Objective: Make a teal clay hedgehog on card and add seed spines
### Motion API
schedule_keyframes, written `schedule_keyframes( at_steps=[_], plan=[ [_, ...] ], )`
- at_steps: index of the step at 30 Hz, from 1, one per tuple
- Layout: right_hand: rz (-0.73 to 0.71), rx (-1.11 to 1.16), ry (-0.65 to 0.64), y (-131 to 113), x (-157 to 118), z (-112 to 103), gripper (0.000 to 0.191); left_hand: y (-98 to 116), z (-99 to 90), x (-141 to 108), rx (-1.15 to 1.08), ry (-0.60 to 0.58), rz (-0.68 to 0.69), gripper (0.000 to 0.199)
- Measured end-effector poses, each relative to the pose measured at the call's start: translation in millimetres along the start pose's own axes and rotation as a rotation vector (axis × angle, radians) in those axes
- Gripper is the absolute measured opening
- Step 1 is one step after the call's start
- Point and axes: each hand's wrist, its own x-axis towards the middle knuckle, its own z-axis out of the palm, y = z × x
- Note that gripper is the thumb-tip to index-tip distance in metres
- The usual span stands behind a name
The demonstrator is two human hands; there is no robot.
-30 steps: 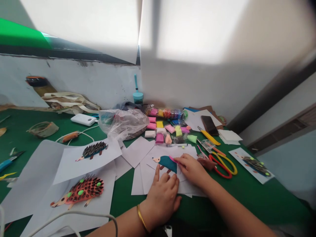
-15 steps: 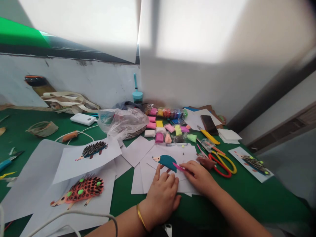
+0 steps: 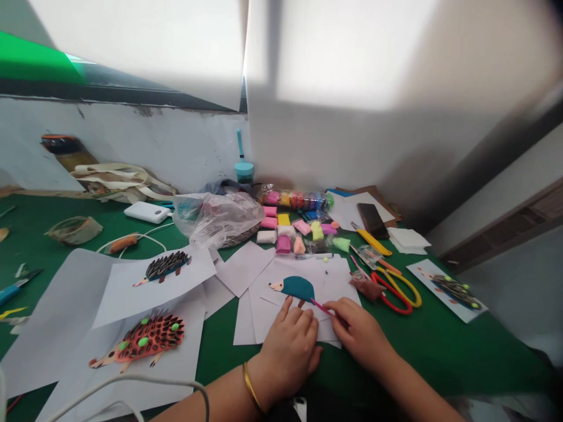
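Observation:
A clay hedgehog with a blue-green body [image 3: 298, 288] and a pale snout lies on white paper [image 3: 336, 272] in front of me. My left hand [image 3: 291, 340] rests on the sheet just below it, index finger stretched out by the brown legs and holding nothing. Pinched in my right hand [image 3: 358, 331] is a pink clay modelling tool [image 3: 322, 306]; its tip touches the lower rear edge of the body. A yellowish bead of clay [image 3: 325, 259] and a tiny dark bit sit higher on the paper.
Packets of coloured clay [image 3: 284, 244] and a plastic bag [image 3: 220, 220] lie behind the paper. To the right are red-and-yellow scissors [image 3: 398, 293], a yellow cutter [image 3: 373, 241], a phone [image 3: 372, 220] and a hedgehog card [image 3: 447, 290]. Finished hedgehogs [image 3: 152, 337] and a white cable [image 3: 132, 378] occupy the left.
My right hand has moved slightly down and right, taking the pink tool's tip from over the body's rear to its lower edge. My left hand has stayed nearly in place.

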Motion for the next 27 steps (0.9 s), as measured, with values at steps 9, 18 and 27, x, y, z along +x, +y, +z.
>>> schedule_keyframes(
  at_steps=[9,18,27],
  plan=[
    [0.035,-0.200,0.117,-3.0,1.4,10.8,0.035,-1.3,6.0,-2.4,-0.018,0.011,0.009,0.048],
    [0.024,-0.229,0.110,-14.6,2.4,23.1,0.034,-0.4,6.3,-2.0,-0.045,0.000,0.021,0.049],
    [0.030,-0.199,0.140,-12.3,1.5,22.0,0.035,-0.7,6.6,-1.7,-0.072,-0.003,0.017,0.050]
  ],
)
